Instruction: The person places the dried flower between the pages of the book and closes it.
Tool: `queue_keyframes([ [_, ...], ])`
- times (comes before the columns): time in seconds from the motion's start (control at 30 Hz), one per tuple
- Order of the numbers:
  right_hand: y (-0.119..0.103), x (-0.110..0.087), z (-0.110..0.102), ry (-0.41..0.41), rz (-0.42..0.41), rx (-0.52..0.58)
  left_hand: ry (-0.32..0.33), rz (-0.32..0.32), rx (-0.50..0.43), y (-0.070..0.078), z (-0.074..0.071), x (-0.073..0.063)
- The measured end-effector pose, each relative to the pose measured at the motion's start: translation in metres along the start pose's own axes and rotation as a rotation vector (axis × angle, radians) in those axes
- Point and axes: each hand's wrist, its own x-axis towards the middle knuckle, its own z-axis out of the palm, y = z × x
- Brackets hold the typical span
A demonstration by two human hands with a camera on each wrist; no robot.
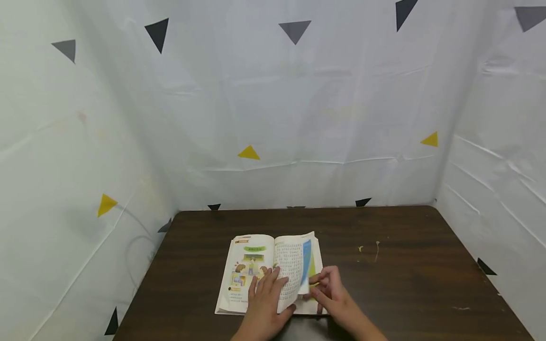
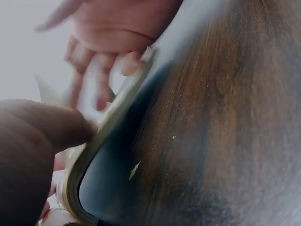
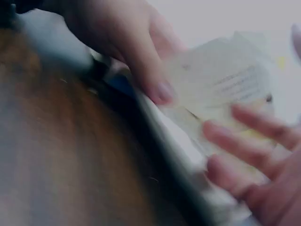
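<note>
An open illustrated book (image 1: 233, 251) lies on the dark wooden table, with coloured drawings on its left page. On its right side a text page (image 1: 289, 260) curves up, its blue-edged right border standing off the pages beneath. My left hand (image 1: 265, 305) rests across the lower middle of the book with fingers spread; its thumb (image 2: 70, 129) lies at the book's lower edge in the left wrist view. Beside the lifted page's right edge is my right hand (image 1: 334, 296), fingers loosely bent. In the right wrist view the right hand's fingers (image 3: 254, 155) are apart, blurred, over the pages.
The brown table (image 1: 405, 284) extends to both sides and behind the book, with a few small pale marks on its right part. White sheeting (image 1: 324, 118) with black, grey and yellow triangles encloses it at the back and sides.
</note>
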Motion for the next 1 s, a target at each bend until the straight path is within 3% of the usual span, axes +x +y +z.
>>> queue_keyframes([
  [0.1, 0.004, 0.001, -0.005, -0.018, 0.126, 0.008, 0.036, -0.015, -0.061, 0.000, 0.000, 0.002],
  [0.2, 0.008, 0.002, -0.006, -0.055, 0.199, -0.065, 0.055, -0.028, -0.106, 0.000, 0.000, 0.003],
  [0.37, 0.008, 0.004, -0.004, -0.056, 0.224, -0.118, 0.082, -0.039, -0.171, 0.000, -0.002, 0.003],
  [0.5, 0.007, 0.004, -0.006, -0.015, 0.229, -0.078, 0.125, -0.034, -0.199, -0.001, -0.002, 0.003],
  [0.6, 0.006, 0.002, -0.007, 0.019, 0.238, -0.135, 0.138, -0.064, -0.242, -0.001, -0.003, 0.003],
  [0.67, 0.007, 0.001, -0.009, 0.025, 0.240, -0.216, 0.140, -0.127, -0.316, 0.001, -0.005, 0.005],
  [0.83, 0.009, 0.000, -0.013, 0.012, 0.224, -0.355, 0.128, -0.386, -0.570, 0.001, -0.015, 0.008],
  [0.9, 0.010, 0.001, -0.013, 0.018, 0.225, -0.362, 0.119, -0.453, -0.613, -0.001, -0.021, 0.007],
  [1.0, 0.013, 0.002, -0.012, 0.023, 0.239, -0.345, 0.109, -0.500, -0.611, -0.006, -0.030, 0.003],
])
